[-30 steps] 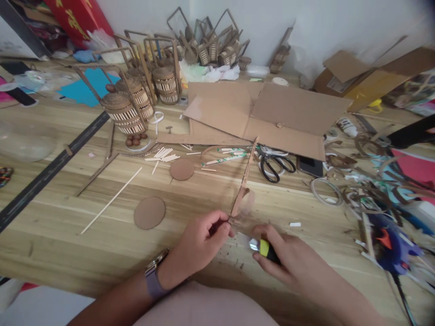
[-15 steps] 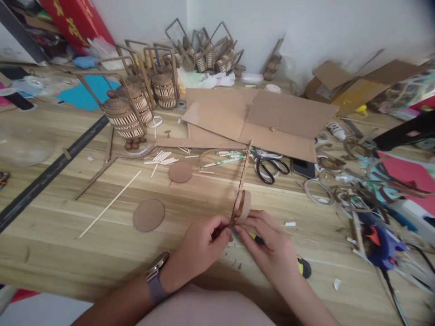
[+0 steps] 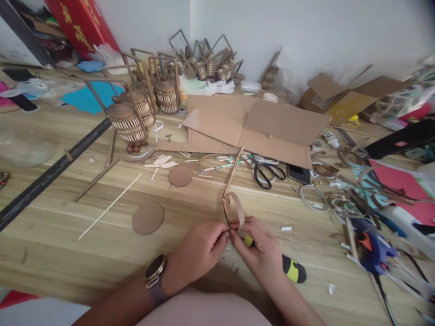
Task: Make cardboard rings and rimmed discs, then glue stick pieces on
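Observation:
My left hand point(image 3: 200, 251), with a watch on the wrist, pinches the near end of a long thin cardboard strip point(image 3: 232, 181) that runs away from me over the wooden table point(image 3: 68, 226). My right hand point(image 3: 260, 251) is closed on the same end, where the strip curls into a small loop point(image 3: 236, 208). A black and yellow utility knife point(image 3: 292, 269) lies under my right wrist, partly hidden by the hand. Two brown cardboard discs point(image 3: 148, 218) point(image 3: 180, 175) lie to the left of my hands.
Black scissors point(image 3: 267, 172) and a phone point(image 3: 299, 173) lie beyond the strip, by a flattened cardboard box point(image 3: 254, 124). Small woven baskets point(image 3: 131, 115) stand at the back left. A blue glue gun point(image 3: 370, 246) and scrap strips crowd the right side. A long black ruler point(image 3: 50, 174) lies left.
My right hand has laid the knife on the table and moved up to the strip's near end. The strip's far end has swung left and the loop has opened.

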